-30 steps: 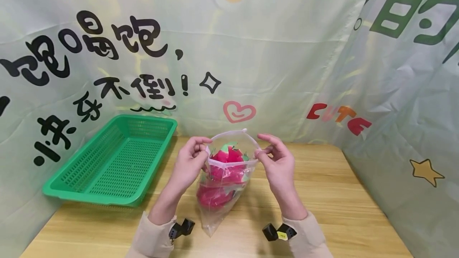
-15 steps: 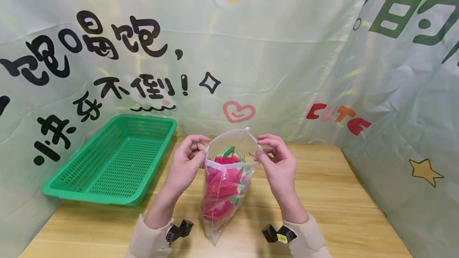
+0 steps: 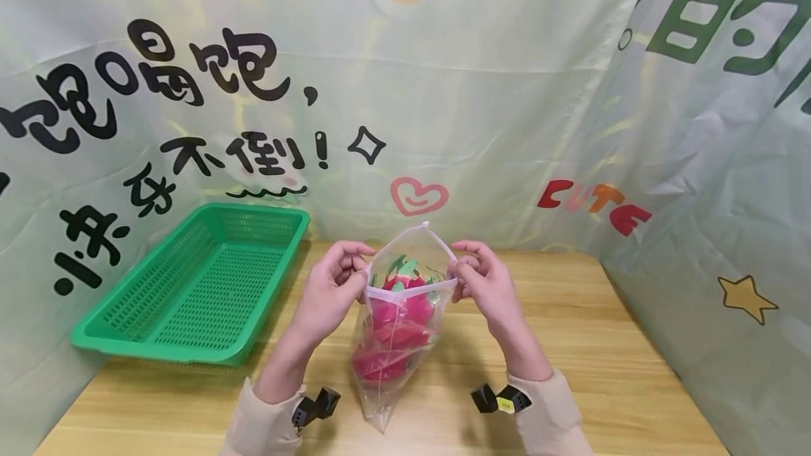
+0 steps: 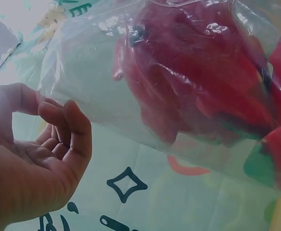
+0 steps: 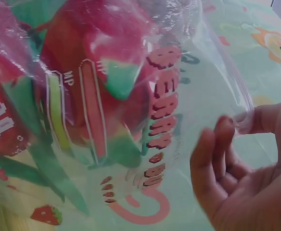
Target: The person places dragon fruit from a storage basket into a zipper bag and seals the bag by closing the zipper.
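Note:
A clear zip bag hangs upright between my two hands, its pale-edged mouth spread wide. Inside are pink-red dragon fruits with green scale tips, stacked one over another. My left hand pinches the left end of the rim between thumb and fingers. On the other side my right hand pinches the right end the same way. The left wrist view has the left hand at the bag's edge, with red fruit behind the film. Printed lettering and a small strawberry mark the bag in the right wrist view.
A green slotted basket stands on the wooden table at the left. Behind and to the right hangs a pale printed curtain. Black wrist cameras sit at both cuffs, one being the left camera.
The dragon fruits and the bag's lower part have shifted, and the bag hangs slightly lower than a second ago. Both hands keep their pinch on the rim. The head view has turned slightly right.

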`<state>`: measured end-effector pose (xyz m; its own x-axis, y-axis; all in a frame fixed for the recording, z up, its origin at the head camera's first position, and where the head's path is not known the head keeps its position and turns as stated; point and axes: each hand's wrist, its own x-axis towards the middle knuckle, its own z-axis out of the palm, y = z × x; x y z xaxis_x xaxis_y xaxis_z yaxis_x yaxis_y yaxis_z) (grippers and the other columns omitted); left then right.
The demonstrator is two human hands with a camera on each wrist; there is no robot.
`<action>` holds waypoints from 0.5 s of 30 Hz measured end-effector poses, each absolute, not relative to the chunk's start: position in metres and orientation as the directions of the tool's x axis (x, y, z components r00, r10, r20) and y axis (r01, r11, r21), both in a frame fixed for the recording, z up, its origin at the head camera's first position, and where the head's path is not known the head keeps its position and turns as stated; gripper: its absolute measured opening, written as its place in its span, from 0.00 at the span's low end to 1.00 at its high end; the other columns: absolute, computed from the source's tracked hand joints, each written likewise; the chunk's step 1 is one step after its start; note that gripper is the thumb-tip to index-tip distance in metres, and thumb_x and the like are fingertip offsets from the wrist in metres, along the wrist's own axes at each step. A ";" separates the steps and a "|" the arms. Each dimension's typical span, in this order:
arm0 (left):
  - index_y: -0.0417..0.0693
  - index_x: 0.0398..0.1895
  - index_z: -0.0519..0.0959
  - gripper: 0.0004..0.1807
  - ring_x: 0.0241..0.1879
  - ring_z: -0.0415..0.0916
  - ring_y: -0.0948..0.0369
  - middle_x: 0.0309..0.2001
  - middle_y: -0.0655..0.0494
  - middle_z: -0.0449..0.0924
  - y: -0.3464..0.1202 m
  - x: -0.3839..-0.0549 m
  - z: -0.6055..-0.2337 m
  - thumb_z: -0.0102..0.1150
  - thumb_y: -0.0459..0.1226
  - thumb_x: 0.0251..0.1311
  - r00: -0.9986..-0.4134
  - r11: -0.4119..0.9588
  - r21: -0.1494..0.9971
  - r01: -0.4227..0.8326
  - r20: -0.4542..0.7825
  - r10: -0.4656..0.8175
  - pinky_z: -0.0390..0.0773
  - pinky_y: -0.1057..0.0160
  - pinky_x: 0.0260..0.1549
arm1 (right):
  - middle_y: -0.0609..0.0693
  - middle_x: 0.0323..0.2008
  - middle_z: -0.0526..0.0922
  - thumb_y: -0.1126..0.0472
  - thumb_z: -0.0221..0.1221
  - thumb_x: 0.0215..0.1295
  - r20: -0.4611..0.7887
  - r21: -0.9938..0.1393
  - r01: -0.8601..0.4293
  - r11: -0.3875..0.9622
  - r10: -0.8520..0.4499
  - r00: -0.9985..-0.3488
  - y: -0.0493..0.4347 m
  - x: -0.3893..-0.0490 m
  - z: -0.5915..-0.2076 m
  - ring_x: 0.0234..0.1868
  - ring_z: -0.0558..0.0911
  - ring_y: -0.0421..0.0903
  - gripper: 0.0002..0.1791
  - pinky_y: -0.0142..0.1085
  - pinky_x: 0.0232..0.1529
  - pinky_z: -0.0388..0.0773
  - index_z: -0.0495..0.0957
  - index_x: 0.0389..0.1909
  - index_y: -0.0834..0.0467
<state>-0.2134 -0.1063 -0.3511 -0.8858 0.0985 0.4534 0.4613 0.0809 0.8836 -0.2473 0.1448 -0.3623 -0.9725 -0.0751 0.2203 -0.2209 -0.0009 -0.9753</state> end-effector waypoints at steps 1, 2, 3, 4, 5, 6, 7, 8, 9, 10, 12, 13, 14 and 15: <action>0.34 0.53 0.76 0.16 0.23 0.73 0.61 0.31 0.36 0.75 -0.107 -0.214 -0.351 0.49 0.20 0.64 -0.884 0.078 0.881 0.466 0.460 0.087 0.79 0.65 0.26 | 0.59 0.32 0.81 0.73 0.55 0.70 0.228 -0.974 -0.228 0.000 -0.089 -0.970 0.145 -0.247 -0.362 0.24 0.78 0.43 0.17 0.35 0.29 0.85 0.73 0.59 0.68; 0.34 0.53 0.76 0.16 0.24 0.73 0.61 0.31 0.37 0.75 -0.107 -0.214 -0.351 0.49 0.20 0.64 -0.880 0.074 0.878 0.473 0.468 0.075 0.79 0.66 0.26 | 0.58 0.31 0.81 0.73 0.55 0.70 0.237 -0.971 -0.238 -0.004 -0.100 -0.966 0.146 -0.246 -0.362 0.26 0.79 0.43 0.18 0.35 0.30 0.85 0.73 0.59 0.69; 0.33 0.53 0.76 0.15 0.25 0.73 0.62 0.31 0.38 0.74 -0.107 -0.214 -0.351 0.49 0.20 0.65 -0.875 0.068 0.873 0.483 0.479 0.062 0.79 0.67 0.27 | 0.56 0.31 0.81 0.73 0.55 0.70 0.251 -0.968 -0.251 -0.011 -0.105 -0.962 0.146 -0.244 -0.361 0.27 0.80 0.42 0.17 0.35 0.32 0.86 0.74 0.59 0.69; 0.31 0.53 0.75 0.15 0.26 0.73 0.62 0.32 0.38 0.74 -0.107 -0.215 -0.352 0.49 0.19 0.65 -0.871 0.061 0.869 0.492 0.489 0.048 0.79 0.67 0.28 | 0.54 0.30 0.80 0.74 0.55 0.70 0.269 -0.963 -0.269 -0.023 -0.106 -0.957 0.145 -0.243 -0.361 0.29 0.80 0.42 0.17 0.35 0.33 0.86 0.74 0.58 0.70; 0.30 0.53 0.75 0.14 0.27 0.73 0.63 0.33 0.40 0.75 -0.107 -0.216 -0.352 0.49 0.19 0.66 -0.864 0.054 0.863 0.503 0.502 0.033 0.79 0.68 0.28 | 0.52 0.29 0.80 0.74 0.55 0.70 0.290 -0.957 -0.288 -0.036 -0.100 -0.952 0.145 -0.242 -0.361 0.30 0.80 0.42 0.16 0.34 0.34 0.86 0.75 0.57 0.71; 0.29 0.53 0.74 0.13 0.28 0.73 0.63 0.33 0.42 0.75 -0.107 -0.216 -0.352 0.50 0.19 0.66 -0.859 0.049 0.858 0.511 0.511 0.019 0.80 0.69 0.30 | 0.50 0.28 0.80 0.75 0.55 0.69 0.314 -0.949 -0.311 -0.047 -0.094 -0.945 0.144 -0.241 -0.360 0.30 0.80 0.42 0.15 0.34 0.35 0.86 0.75 0.55 0.72; 0.29 0.53 0.74 0.13 0.29 0.74 0.63 0.34 0.45 0.75 -0.107 -0.217 -0.351 0.50 0.19 0.67 -0.854 0.048 0.853 0.519 0.520 0.006 0.80 0.69 0.30 | 0.48 0.28 0.79 0.75 0.54 0.69 0.339 -0.940 -0.335 -0.059 -0.092 -0.936 0.142 -0.239 -0.360 0.31 0.80 0.41 0.14 0.33 0.35 0.85 0.75 0.54 0.72; 0.28 0.54 0.73 0.13 0.30 0.74 0.63 0.34 0.46 0.76 -0.108 -0.219 -0.352 0.50 0.19 0.68 -0.851 0.046 0.850 0.524 0.525 -0.003 0.80 0.70 0.31 | 0.46 0.27 0.79 0.76 0.54 0.68 0.368 -0.930 -0.363 -0.065 -0.095 -0.925 0.141 -0.237 -0.360 0.30 0.80 0.41 0.13 0.32 0.35 0.85 0.75 0.52 0.73; 0.28 0.54 0.73 0.13 0.30 0.74 0.64 0.35 0.47 0.76 -0.109 -0.220 -0.352 0.50 0.19 0.69 -0.849 0.045 0.849 0.527 0.528 -0.010 0.80 0.70 0.32 | 0.46 0.27 0.79 0.77 0.54 0.67 0.402 -0.916 -0.397 -0.067 -0.103 -0.910 0.139 -0.235 -0.360 0.30 0.80 0.41 0.11 0.32 0.35 0.84 0.75 0.50 0.73; 0.28 0.55 0.73 0.13 0.31 0.74 0.64 0.35 0.48 0.76 -0.110 -0.221 -0.352 0.50 0.19 0.69 -0.849 0.046 0.849 0.527 0.528 -0.015 0.80 0.70 0.32 | 0.45 0.27 0.79 0.78 0.54 0.66 0.437 -0.899 -0.433 -0.064 -0.119 -0.891 0.138 -0.233 -0.360 0.30 0.80 0.40 0.11 0.31 0.35 0.83 0.75 0.48 0.73; 0.28 0.56 0.72 0.13 0.30 0.75 0.64 0.36 0.47 0.77 -0.112 -0.223 -0.353 0.51 0.20 0.70 -0.850 0.055 0.849 0.525 0.527 -0.018 0.81 0.69 0.33 | 0.45 0.27 0.79 0.79 0.54 0.64 0.507 -0.860 -0.508 -0.048 -0.187 -0.841 0.135 -0.228 -0.361 0.30 0.79 0.40 0.10 0.31 0.35 0.82 0.75 0.46 0.73; 0.28 0.56 0.72 0.13 0.30 0.75 0.63 0.36 0.46 0.77 -0.114 -0.224 -0.353 0.51 0.20 0.71 -0.851 0.061 0.850 0.524 0.526 -0.016 0.81 0.69 0.34 | 0.46 0.27 0.79 0.79 0.55 0.64 0.537 -0.838 -0.544 -0.039 -0.236 -0.810 0.133 -0.226 -0.361 0.29 0.79 0.40 0.10 0.31 0.34 0.81 0.75 0.46 0.72; 0.28 0.57 0.72 0.13 0.30 0.76 0.63 0.36 0.45 0.76 -0.116 -0.225 -0.354 0.51 0.21 0.71 -0.851 0.066 0.850 0.523 0.524 -0.010 0.81 0.69 0.34 | 0.46 0.28 0.79 0.79 0.56 0.64 0.557 -0.818 -0.574 -0.032 -0.287 -0.779 0.133 -0.223 -0.361 0.29 0.79 0.40 0.10 0.31 0.32 0.80 0.76 0.46 0.72; 0.29 0.57 0.72 0.13 0.30 0.77 0.63 0.37 0.43 0.77 -0.118 -0.225 -0.354 0.52 0.21 0.71 -0.850 0.072 0.848 0.526 0.527 -0.001 0.81 0.69 0.34 | 0.48 0.28 0.79 0.79 0.57 0.65 0.572 -0.801 -0.598 -0.034 -0.341 -0.746 0.132 -0.221 -0.361 0.28 0.79 0.41 0.10 0.32 0.31 0.80 0.76 0.47 0.72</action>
